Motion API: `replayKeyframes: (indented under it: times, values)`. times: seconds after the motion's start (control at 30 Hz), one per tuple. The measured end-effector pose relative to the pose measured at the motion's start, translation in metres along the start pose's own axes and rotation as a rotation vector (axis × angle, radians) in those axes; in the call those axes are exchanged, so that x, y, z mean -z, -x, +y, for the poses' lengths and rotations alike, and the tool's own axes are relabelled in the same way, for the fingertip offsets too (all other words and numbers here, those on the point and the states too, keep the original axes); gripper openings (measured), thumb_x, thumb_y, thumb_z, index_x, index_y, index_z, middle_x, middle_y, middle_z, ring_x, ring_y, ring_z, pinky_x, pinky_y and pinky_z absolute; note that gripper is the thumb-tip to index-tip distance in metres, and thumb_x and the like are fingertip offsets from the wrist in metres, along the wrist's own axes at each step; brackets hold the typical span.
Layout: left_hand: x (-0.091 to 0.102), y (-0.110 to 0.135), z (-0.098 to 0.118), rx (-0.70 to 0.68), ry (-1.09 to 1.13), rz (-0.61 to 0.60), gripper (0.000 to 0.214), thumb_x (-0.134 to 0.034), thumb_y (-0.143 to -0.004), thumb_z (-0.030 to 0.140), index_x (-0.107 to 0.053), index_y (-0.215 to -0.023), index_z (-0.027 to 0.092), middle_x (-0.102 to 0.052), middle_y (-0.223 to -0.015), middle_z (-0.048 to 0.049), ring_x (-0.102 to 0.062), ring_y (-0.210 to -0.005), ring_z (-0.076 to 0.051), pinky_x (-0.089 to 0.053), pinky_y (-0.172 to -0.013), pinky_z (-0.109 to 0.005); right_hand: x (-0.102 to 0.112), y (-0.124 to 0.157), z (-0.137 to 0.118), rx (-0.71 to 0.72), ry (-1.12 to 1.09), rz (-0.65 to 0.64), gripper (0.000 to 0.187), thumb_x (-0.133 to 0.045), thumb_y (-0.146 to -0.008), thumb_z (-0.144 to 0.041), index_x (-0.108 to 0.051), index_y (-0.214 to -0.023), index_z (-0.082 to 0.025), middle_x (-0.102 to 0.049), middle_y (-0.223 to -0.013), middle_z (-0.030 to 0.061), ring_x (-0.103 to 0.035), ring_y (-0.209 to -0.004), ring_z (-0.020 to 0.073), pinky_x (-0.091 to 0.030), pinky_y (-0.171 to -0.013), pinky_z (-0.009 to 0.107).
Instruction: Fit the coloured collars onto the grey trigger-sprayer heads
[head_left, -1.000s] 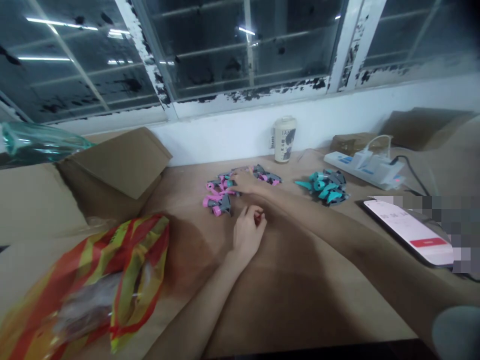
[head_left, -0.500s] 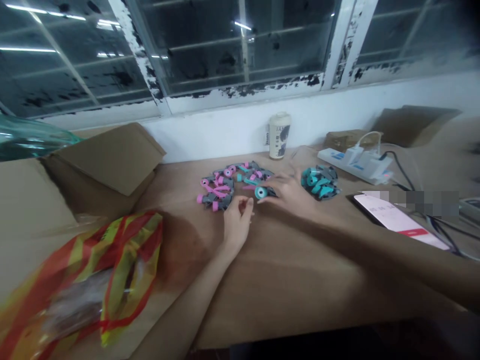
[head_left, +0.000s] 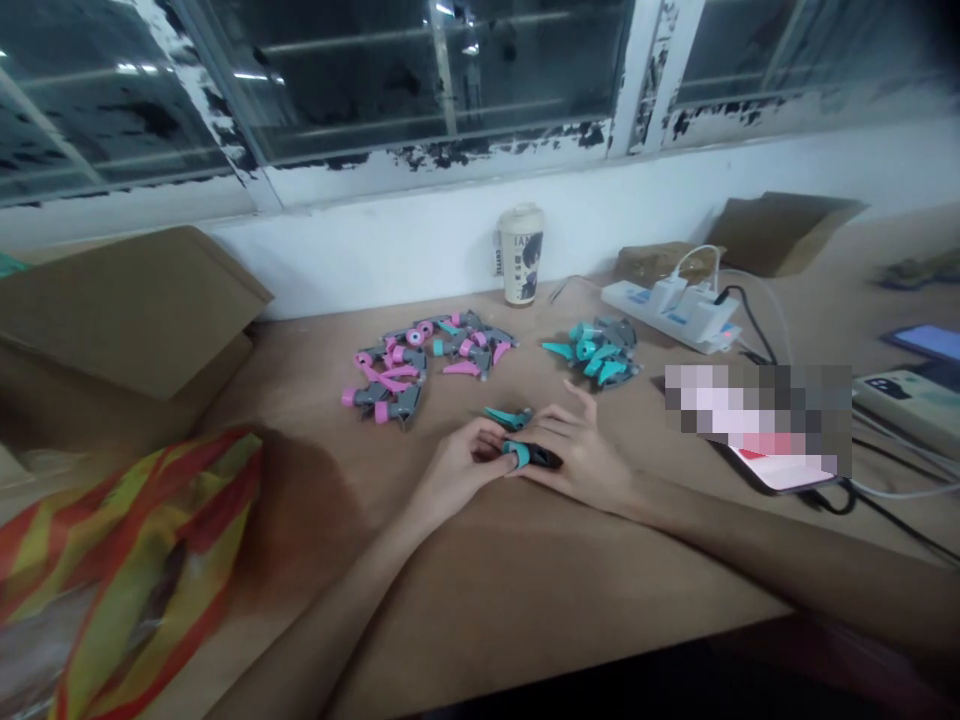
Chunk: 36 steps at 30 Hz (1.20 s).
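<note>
A grey and teal trigger spray head (head_left: 517, 455) is held between both hands, low over the table. My left hand (head_left: 466, 462) pinches its teal collar between thumb and fingers. Around its dark grey body my right hand (head_left: 576, 452) is closed, with one finger raised; its teal trigger (head_left: 504, 415) points left beyond the fingertips. Behind, to the left, lies a loose pile of mostly pink and grey spray heads (head_left: 405, 375), with a teal-collared one (head_left: 444, 347) among them. A tighter pile of teal and grey spray heads (head_left: 604, 352) sits behind my right hand.
A lidded paper cup (head_left: 520, 255) stands by the wall. To the right are a power strip (head_left: 675, 315) with chargers and cables, and a phone (head_left: 787, 465). An open cardboard box (head_left: 135, 310) and a red-yellow plastic bag (head_left: 150, 560) occupy the left.
Both hands have come together nearer the table's front edge with the teal spray head. My left hand now grips its collar. The camera view has shifted right.
</note>
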<state>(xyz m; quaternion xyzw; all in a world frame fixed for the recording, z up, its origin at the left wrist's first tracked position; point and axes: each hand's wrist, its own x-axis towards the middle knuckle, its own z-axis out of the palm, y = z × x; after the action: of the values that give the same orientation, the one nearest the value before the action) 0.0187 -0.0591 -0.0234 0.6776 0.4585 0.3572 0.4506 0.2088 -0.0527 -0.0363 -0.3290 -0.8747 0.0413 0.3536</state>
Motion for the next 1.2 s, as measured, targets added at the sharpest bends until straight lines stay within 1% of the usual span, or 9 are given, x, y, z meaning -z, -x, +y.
replayKeyframes:
  times: [0.1, 0.27, 0.43, 0.6, 0.83, 1.0, 1.2]
  values:
    - [-0.001, 0.001, 0.003, 0.007, -0.013, -0.021, 0.022, -0.067, -0.072, 0.024, -0.06, -0.092, 0.018, -0.062, -0.081, -0.0011, -0.058, -0.072, -0.013, -0.048, -0.065, -0.025, 0.001, 0.002, 0.0, 0.017, -0.016, 0.004, 0.024, -0.056, -0.084, -0.042, -0.064, -0.099, -0.026, -0.07, -0.087, 0.0001, -0.059, -0.092, 0.0178, -0.006, -0.108, 0.049]
    - [-0.003, 0.001, 0.007, 0.019, -0.038, -0.058, 0.021, -0.065, -0.073, 0.024, -0.06, -0.093, 0.019, -0.06, -0.079, 0.0001, -0.056, -0.069, -0.012, -0.046, -0.06, -0.023, 0.001, 0.004, 0.002, 0.021, -0.032, 0.0, 0.02, -0.057, -0.083, -0.04, -0.065, -0.096, -0.027, -0.069, -0.085, -0.0011, -0.058, -0.092, 0.0173, -0.008, -0.108, 0.048]
    - [-0.008, 0.003, 0.004, -0.01, -0.094, -0.025, 0.02, -0.064, -0.075, 0.023, -0.06, -0.095, 0.021, -0.061, -0.078, 0.001, -0.056, -0.069, -0.012, -0.043, -0.058, -0.022, 0.0, 0.004, 0.004, 0.024, -0.043, 0.007, 0.019, -0.057, -0.083, -0.04, -0.065, -0.094, -0.026, -0.068, -0.081, -0.0011, -0.057, -0.09, 0.0175, -0.012, -0.106, 0.047]
    - [-0.01, 0.004, 0.001, -0.038, -0.133, -0.013, 0.019, -0.06, -0.079, 0.024, -0.059, -0.098, 0.023, -0.065, -0.087, 0.0004, -0.059, -0.076, -0.013, -0.043, -0.061, -0.022, 0.002, 0.002, 0.005, 0.017, -0.034, 0.023, 0.019, -0.057, -0.083, -0.039, -0.066, -0.091, -0.025, -0.067, -0.08, -0.0005, -0.057, -0.088, 0.017, -0.015, -0.105, 0.045]
    - [-0.009, 0.003, -0.001, -0.038, -0.211, 0.004, 0.022, -0.059, -0.08, 0.025, -0.059, -0.102, 0.024, -0.066, -0.088, -0.0003, -0.061, -0.078, -0.015, -0.044, -0.062, -0.023, 0.002, 0.001, 0.004, 0.015, 0.003, 0.005, 0.014, -0.059, -0.082, -0.035, -0.065, -0.089, -0.024, -0.066, -0.082, -0.0006, -0.055, -0.089, 0.0175, -0.015, -0.105, 0.043]
    - [-0.011, 0.003, 0.006, -0.025, -0.258, 0.018, 0.02, -0.058, -0.078, 0.023, -0.059, -0.099, 0.022, -0.067, -0.086, -0.0007, -0.061, -0.076, -0.015, -0.045, -0.062, -0.024, 0.002, 0.001, 0.005, 0.015, 0.032, -0.002, 0.015, -0.058, -0.083, -0.036, -0.064, -0.089, -0.024, -0.066, -0.082, -0.0002, -0.055, -0.09, 0.0181, -0.015, -0.105, 0.043]
    - [-0.016, 0.006, 0.019, -0.008, -0.389, 0.044, 0.022, -0.053, -0.079, 0.019, -0.058, -0.1, 0.022, -0.067, -0.09, -0.0002, -0.062, -0.08, -0.015, -0.046, -0.069, -0.025, 0.0, 0.003, 0.004, 0.023, 0.063, 0.025, 0.013, -0.059, -0.081, -0.031, -0.063, -0.088, -0.021, -0.065, -0.081, -0.0005, -0.054, -0.087, 0.0175, -0.015, -0.105, 0.043]
